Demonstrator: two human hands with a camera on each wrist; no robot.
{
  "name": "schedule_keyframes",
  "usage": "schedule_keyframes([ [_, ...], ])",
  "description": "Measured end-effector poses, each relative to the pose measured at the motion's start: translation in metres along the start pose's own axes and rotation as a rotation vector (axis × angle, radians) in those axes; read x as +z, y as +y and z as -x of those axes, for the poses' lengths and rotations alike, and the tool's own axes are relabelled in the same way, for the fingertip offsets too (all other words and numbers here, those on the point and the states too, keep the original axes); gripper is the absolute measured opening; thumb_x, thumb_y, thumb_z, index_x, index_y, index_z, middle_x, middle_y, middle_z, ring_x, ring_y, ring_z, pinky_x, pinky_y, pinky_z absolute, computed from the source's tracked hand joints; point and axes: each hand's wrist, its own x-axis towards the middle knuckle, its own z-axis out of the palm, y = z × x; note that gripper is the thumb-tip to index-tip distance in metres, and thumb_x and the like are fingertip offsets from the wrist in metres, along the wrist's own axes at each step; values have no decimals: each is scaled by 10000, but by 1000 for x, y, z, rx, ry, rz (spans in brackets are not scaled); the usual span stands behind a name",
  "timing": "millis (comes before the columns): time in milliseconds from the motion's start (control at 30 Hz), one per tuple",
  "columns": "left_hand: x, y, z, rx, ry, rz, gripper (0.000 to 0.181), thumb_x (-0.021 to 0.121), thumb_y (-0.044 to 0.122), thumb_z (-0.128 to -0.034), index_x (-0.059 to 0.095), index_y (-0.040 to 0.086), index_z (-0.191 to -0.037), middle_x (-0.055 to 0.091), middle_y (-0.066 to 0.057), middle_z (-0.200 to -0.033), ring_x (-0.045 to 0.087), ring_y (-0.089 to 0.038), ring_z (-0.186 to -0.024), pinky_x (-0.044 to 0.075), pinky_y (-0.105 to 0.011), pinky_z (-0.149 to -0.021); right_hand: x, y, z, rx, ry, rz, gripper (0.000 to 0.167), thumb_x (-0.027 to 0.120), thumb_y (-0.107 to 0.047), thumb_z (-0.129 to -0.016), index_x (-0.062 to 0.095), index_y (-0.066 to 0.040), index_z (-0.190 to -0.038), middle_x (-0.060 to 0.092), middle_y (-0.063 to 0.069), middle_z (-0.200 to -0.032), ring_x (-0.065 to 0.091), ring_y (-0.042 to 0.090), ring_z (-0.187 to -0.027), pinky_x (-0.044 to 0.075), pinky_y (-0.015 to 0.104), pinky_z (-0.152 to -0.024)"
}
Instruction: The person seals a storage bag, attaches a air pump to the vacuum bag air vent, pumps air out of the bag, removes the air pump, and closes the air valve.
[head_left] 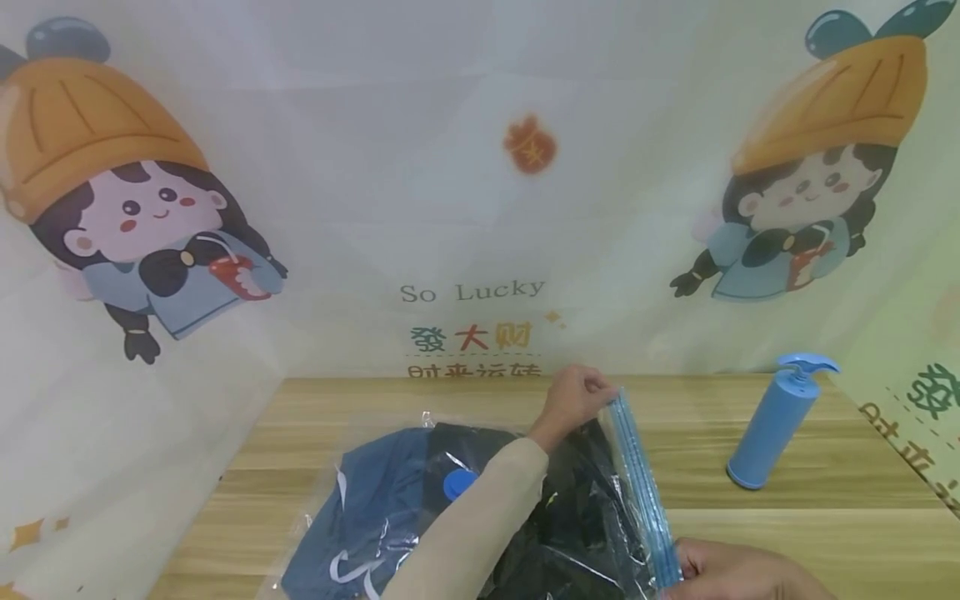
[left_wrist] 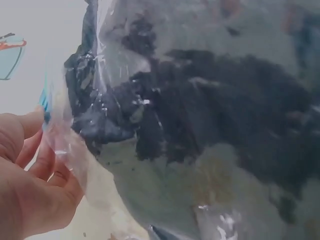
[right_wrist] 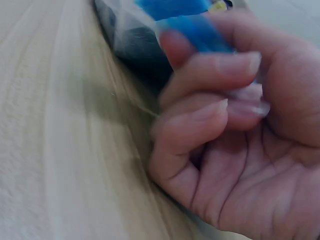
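Note:
A clear plastic storage bag (head_left: 322, 508) lies on the table with folded dark and blue clothes (head_left: 386, 475) inside. It has a round blue valve (head_left: 459, 483) and a blue zip strip (head_left: 645, 492) along its right edge. My left hand (head_left: 573, 404) reaches across the bag and pinches the far end of the strip; in the left wrist view, the fingers (left_wrist: 45, 160) are curled at the bag's edge. At the near end, my right hand (head_left: 742, 571) grips the strip between thumb and fingers, and the right wrist view shows the blue strip (right_wrist: 195, 30) in its grasp.
A blue hand pump (head_left: 776, 425) with a wide handle stands on the wooden table (head_left: 825, 533), right of the bag. Printed cloth (head_left: 360, 183) hangs behind the table and at both sides.

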Motion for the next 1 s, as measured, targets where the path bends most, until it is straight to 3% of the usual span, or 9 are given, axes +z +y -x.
schedule_keyframes([
  [100,-1,-1,1,40,-65,-76,142,702,166,-971,767,47,-1011,733,-45,-973,683,-164,-899,556,-259,-769,-10,-3,-2,-11,101,-13,237,428,-61,-1084,643,38,-1080,629,-63,-828,561,9,-704,471,154,-614],
  [167,-2,-1,3,71,-131,-127,190,648,130,-990,742,27,-1119,732,-70,-1073,687,-177,-986,549,-246,-819,-15,-5,-2,3,207,17,205,459,-79,-1081,661,-59,-1053,576,-79,-751,502,9,-643,436,159,-579],
  [300,-7,1,7,206,-225,-253,303,601,76,-983,675,-4,-1266,695,-102,-1224,654,-189,-1127,495,-230,-946,-22,-11,-2,20,391,166,250,494,-135,-1080,578,-113,-846,401,-83,-611,311,38,-508,280,187,-486],
  [400,-16,3,13,256,-268,-283,322,599,97,-1007,642,4,-1312,658,-99,-1299,606,-191,-1205,441,-236,-1021,-27,-16,-3,36,494,248,321,510,-175,-1080,477,-138,-762,351,-81,-582,253,54,-477,242,199,-457],
  [567,-38,5,32,261,-355,-259,334,612,177,-1029,629,33,-1330,628,-77,-1339,558,-177,-1259,405,-247,-1058,-32,-21,-6,26,623,291,381,529,-187,-1073,430,12,-763,343,-72,-585,257,63,-486,237,200,-447],
  [733,-66,-2,58,270,-446,-289,432,656,237,-1010,577,45,-1388,598,-77,-1385,530,-190,-1296,384,-271,-1088,-32,-22,-8,4,692,337,394,553,-166,-1056,421,144,-851,358,-61,-604,290,65,-499,261,199,-458],
  [833,-87,-13,77,251,-463,-309,535,701,280,-981,531,49,-1432,558,-85,-1429,499,-215,-1328,364,-314,-1117,-32,-23,-10,-1,722,401,388,557,-156,-1051,427,124,-816,378,-46,-607,316,71,-508,286,199,-468],
  [900,-101,-23,90,228,-454,-338,629,740,307,-949,496,35,-1461,525,-112,-1461,468,-256,-1355,342,-371,-1140,-32,-25,-11,7,749,450,365,560,-153,-1047,441,42,-762,393,-40,-610,331,74,-516,302,200,-475],
  [1000,-122,-39,112,129,-440,-419,792,792,397,-887,446,31,-1498,456,-158,-1514,410,-358,-1386,336,-528,-1132,-33,-28,-12,11,778,516,320,559,-135,-1044,476,-69,-742,409,-29,-609,337,79,-517,312,207,-478],
])
